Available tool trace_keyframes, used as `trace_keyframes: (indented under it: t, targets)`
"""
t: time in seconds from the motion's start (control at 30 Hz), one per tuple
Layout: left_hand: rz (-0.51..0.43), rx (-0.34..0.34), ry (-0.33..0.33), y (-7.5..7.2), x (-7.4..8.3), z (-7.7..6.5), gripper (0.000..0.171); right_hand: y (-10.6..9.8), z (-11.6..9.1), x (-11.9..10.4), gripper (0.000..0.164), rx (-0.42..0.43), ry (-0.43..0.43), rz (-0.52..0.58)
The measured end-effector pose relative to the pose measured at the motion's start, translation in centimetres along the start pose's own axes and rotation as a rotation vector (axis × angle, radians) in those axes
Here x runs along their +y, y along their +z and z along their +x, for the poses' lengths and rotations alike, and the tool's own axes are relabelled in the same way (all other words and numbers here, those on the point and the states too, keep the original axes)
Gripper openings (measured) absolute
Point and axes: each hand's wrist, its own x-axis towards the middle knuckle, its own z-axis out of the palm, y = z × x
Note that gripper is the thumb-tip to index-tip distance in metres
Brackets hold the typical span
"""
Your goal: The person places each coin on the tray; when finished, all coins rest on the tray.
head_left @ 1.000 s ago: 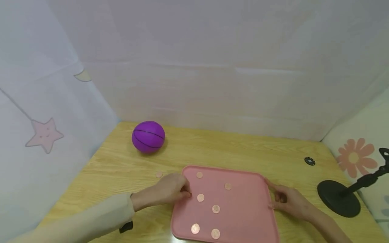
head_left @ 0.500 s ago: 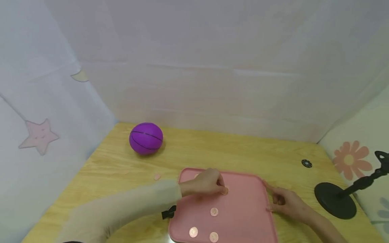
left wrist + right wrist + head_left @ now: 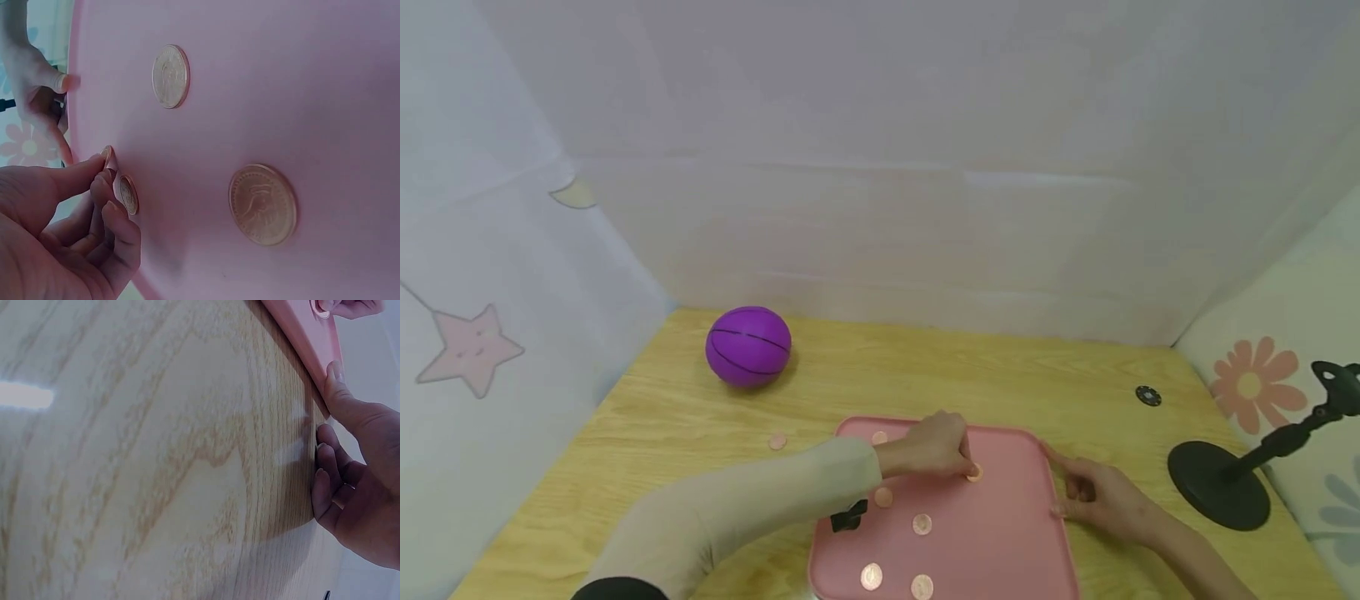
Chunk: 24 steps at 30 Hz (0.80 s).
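Note:
My left hand [image 3: 936, 446] pinches a copper-coloured coin [image 3: 107, 152] between thumb and fingertips, just over the pink tray [image 3: 1000, 542]. Right beside those fingertips is another coin [image 3: 129, 194], which the hand hides in the head view. Several similar coins lie flat and spread out on the tray, among them a coin [image 3: 922, 524] near the middle and a coin [image 3: 871, 576] at the front left. My right hand [image 3: 1105, 500] holds the tray's right side, its thumb on the rim and its index finger along the far corner.
A loose coin [image 3: 777, 441] lies on the wooden table [image 3: 700, 442] left of the tray. Farther back sits a purple ball [image 3: 748, 347]. To the right are a black chip [image 3: 1148, 396] and a black stand [image 3: 1219, 486]. White cloth [image 3: 887, 217] hangs behind.
My left hand has moved right from the tray's left rim with the coin, out over the tray. The right hand stays on the rim. The head view has shifted slightly.

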Motion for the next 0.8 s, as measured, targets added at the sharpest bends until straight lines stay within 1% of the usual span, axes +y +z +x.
trace_keyframes:
  t: [0.2,0.43,0.63,0.8]
  targets:
    - [0.020,-0.002,0.000,-0.09,0.24,0.07,0.022,-0.19,0.25,-0.07,0.079,0.002,0.001,-0.005]
    - [0.036,-0.014,0.001,-0.12,0.26,0.22,0.022,-0.35,0.31,-0.17,0.081,-0.006,0.032,0.006]
    - [0.087,-0.028,-0.025,0.10,0.44,0.73,0.028,-0.41,0.21,-0.11,0.080,-0.006,0.032,0.020]
    - [0.167,-0.042,-0.064,0.20,0.69,0.79,0.036,-0.42,0.13,-0.01,0.079,-0.013,0.030,0.035]
